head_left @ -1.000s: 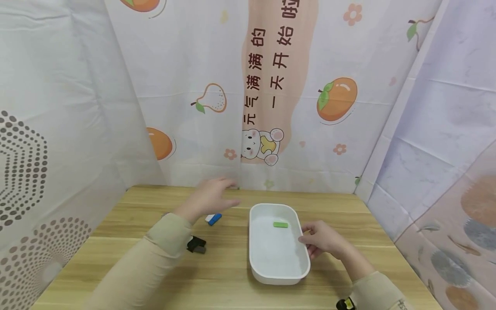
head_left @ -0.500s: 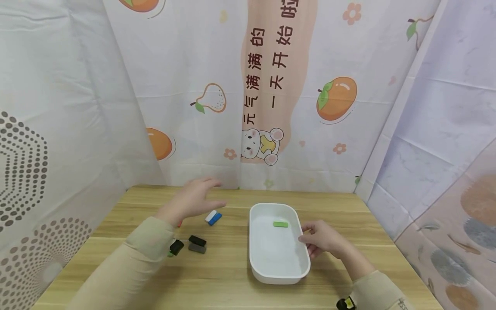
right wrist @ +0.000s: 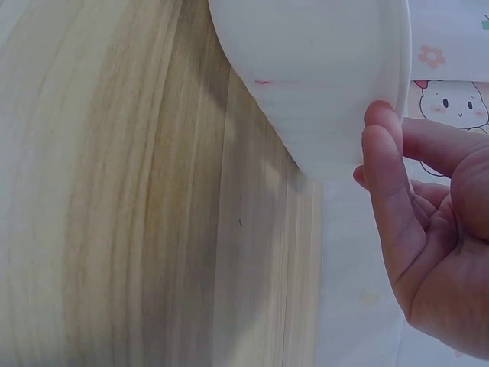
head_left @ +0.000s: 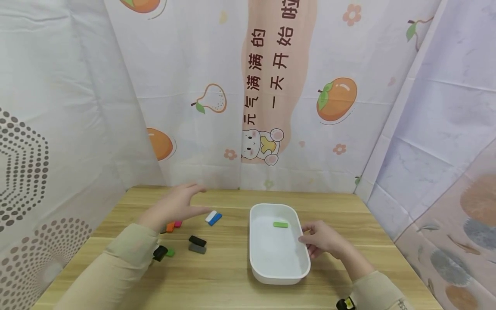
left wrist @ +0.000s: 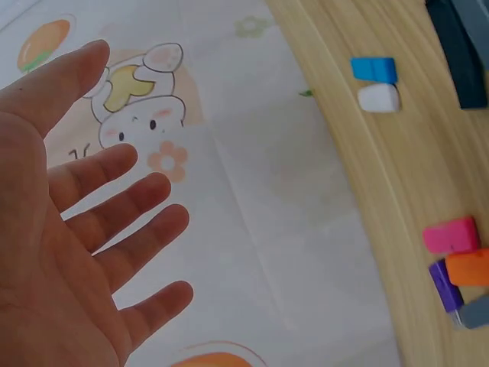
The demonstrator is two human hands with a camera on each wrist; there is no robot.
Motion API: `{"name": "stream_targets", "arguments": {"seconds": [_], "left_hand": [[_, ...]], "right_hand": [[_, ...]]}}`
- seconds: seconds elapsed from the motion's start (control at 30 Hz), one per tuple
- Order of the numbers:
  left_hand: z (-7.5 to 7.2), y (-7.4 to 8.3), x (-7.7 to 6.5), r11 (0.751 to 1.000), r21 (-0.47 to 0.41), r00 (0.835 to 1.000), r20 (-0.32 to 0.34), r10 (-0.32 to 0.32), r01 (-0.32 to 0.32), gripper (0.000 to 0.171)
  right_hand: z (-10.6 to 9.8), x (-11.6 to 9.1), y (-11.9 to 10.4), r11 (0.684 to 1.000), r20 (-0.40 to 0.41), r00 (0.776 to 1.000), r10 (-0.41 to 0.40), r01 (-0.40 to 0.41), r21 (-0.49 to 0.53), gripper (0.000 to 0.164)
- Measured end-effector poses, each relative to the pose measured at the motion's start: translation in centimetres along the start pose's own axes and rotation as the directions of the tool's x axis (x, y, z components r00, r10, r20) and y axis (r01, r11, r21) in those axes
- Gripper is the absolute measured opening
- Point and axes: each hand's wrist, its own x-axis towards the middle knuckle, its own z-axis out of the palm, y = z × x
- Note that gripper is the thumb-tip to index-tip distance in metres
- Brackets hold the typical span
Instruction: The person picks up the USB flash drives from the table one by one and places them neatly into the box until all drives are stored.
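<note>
My left hand (head_left: 174, 207) hovers above the left part of the table, fingers spread and holding nothing. A white block (head_left: 211, 216) and a blue block (head_left: 215, 219) lie side by side just right of its thumb. Near the wrist are an orange block (head_left: 170, 227) and a pink block (head_left: 178, 224); a purple block (left wrist: 445, 287) beside them shows in the left wrist view. My right hand (head_left: 322, 237) pinches the right rim of a white rectangular tub (head_left: 277, 254), thumb inside and fingers outside. A light green block (head_left: 280, 224) lies inside the tub toward its far end.
A black block (head_left: 197, 240) and a grey block (head_left: 197, 248) lie together left of the tub. Another green block (head_left: 170, 253) is by the left sleeve. A printed curtain (head_left: 193, 142) hangs behind the wooden table (head_left: 228, 280).
My left hand has moved left, away from the tub, uncovering the white, black, orange and pink blocks. The right hand and the tub have stayed in place.
</note>
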Motion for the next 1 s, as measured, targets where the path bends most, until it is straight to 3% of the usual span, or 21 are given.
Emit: {"name": "stream_targets", "arguments": {"seconds": [0.2, 0.53, 0.8, 1.0], "left_hand": [[0.2, -1.6, -1.0, 1.0, 0.007, 1.0, 0.01, -0.011, 0.011, 0.068], [0.3, -4.0, -3.3, 0.997, 0.068, 0.998, 0.058, 0.021, -0.025, 0.054], [1.4, -5.4, -4.1, 0.998, 0.067, 0.993, 0.113, -0.026, 0.019, 0.057], [2.7, -5.5, -4.4, 0.998, -0.001, 0.985, 0.164, -0.055, 0.056, 0.052]], "right_hand": [[0.0, -0.1, -0.1, 1.0, 0.001, 1.0, 0.003, -0.003, 0.005, 0.044], [-0.1, 0.0, 0.0, 1.0, 0.009, 1.0, -0.01, 0.01, 0.012, 0.043], [0.0, -0.1, -0.1, 1.0, 0.004, 1.0, 0.0, 0.0, 0.008, 0.045], [0.1, -0.1, -0.2, 1.0, 0.001, 1.0, -0.003, 0.003, 0.005, 0.046]]}}
